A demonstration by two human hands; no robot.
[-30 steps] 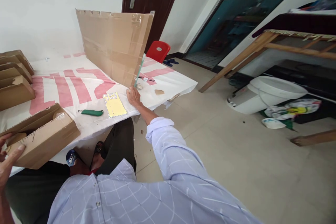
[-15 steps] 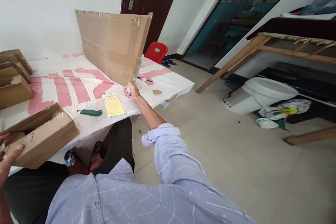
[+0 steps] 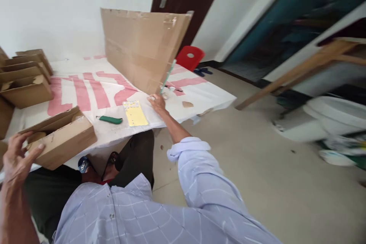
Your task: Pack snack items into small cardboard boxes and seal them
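Observation:
At the lower left, my left hand (image 3: 21, 156) grips the near end of a long, narrow, open-topped cardboard box (image 3: 71, 137). The thumb presses on its outer wall and the fingers are at the far side. Inside the box are brown cardboard parts, not clearly shown. My right hand (image 3: 158, 103) is stretched over the table beside the lower corner of a large upright cardboard sheet (image 3: 140, 49), its fingers loosely apart. A small pale bit shows by the fingertips, too small to name. Between the hands lie a green box cutter (image 3: 110, 119) and a yellow card (image 3: 136, 114).
Several more cardboard boxes (image 3: 28, 91) stand at the left of the cloth-covered table (image 3: 211, 93). A small cardboard scrap (image 3: 188, 104) lies near its right part. Behind it is a red chair (image 3: 190, 57). A white bucket (image 3: 340, 112) stands on the floor at right.
The view has turned left, so everything appears farther right. My right hand's fingers have loosened from a fist around a small whitish thing. My left hand still grips the box.

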